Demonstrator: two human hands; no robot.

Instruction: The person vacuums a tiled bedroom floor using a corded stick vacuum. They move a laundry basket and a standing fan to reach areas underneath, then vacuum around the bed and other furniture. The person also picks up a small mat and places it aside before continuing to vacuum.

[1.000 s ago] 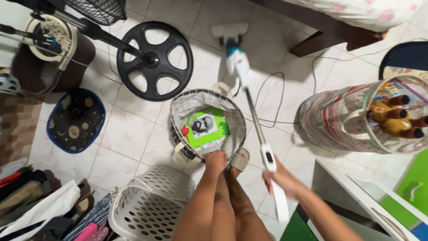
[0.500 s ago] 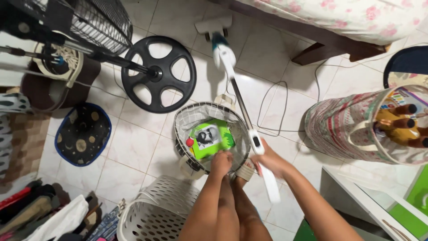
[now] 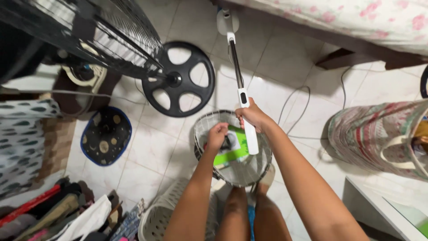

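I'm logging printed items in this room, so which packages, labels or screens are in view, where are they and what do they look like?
Green box: flat, in the grey basket, under the left hand; bright green with a black-and-white picture panel.
Dark panel: small dark rectangle on the white stick vacuum, just above the gripping right hand; too small to tell whether it is a screen.

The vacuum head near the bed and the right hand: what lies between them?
Only the vacuum's thin pole, over bare floor tiles and a loose cord, seen from the head camera.

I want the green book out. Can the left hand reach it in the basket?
Probably yes: the left hand is already inside the basket, just above the green book, with nothing between them.
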